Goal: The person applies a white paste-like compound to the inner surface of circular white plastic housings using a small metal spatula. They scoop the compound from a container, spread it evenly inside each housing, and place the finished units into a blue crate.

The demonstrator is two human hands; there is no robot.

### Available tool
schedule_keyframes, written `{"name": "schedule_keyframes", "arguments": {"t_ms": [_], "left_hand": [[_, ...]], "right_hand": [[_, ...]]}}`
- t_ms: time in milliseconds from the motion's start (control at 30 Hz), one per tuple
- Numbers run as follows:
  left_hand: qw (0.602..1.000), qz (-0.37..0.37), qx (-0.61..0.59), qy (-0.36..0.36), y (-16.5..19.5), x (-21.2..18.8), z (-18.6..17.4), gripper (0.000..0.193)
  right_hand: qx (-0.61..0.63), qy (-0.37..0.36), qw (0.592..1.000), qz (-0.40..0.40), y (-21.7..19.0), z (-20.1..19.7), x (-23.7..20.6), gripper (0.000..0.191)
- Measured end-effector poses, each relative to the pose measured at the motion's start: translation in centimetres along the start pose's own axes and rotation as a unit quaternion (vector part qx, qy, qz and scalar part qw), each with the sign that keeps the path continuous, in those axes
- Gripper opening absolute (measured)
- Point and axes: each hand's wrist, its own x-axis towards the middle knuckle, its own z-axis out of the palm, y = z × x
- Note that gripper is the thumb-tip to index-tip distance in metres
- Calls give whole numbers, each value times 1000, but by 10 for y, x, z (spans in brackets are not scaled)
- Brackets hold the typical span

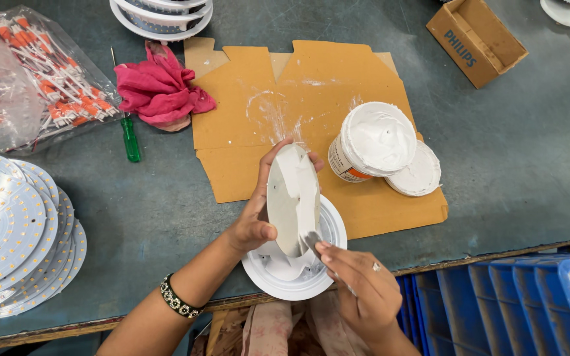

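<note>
My left hand point(256, 211) holds a round white disc point(293, 198) up on edge, fingers curled around its rim. My right hand point(359, 287) grips a small metal spatula point(313, 242) whose blade touches the disc's lower edge, smeared with white paste. Right under the disc lies a round white lamp housing point(291, 280) at the table's near edge. An open tub of white paste point(372, 140) stands on a flat cardboard sheet point(311, 92), with its lid point(420, 173) beside it.
A fanned stack of round LED boards point(14, 231) lies at the left. A bag of orange-and-white connectors point(41, 72), a pink rag point(159, 89) and a green screwdriver point(129, 135) lie behind. Blue crates point(516, 296) stand at the right, a small cardboard box point(476, 39) far right.
</note>
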Motion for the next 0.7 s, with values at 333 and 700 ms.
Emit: {"name": "schedule_keyframes", "arguments": {"t_ms": [333, 700], "left_hand": [[995, -58, -66, -51, 7, -6, 4, 143], [996, -49, -68, -38, 5, -15, -3, 142]], "right_hand": [[9, 31, 993, 112, 20, -21, 16, 26], [-11, 15, 1000, 8, 20, 13, 30, 35]]}}
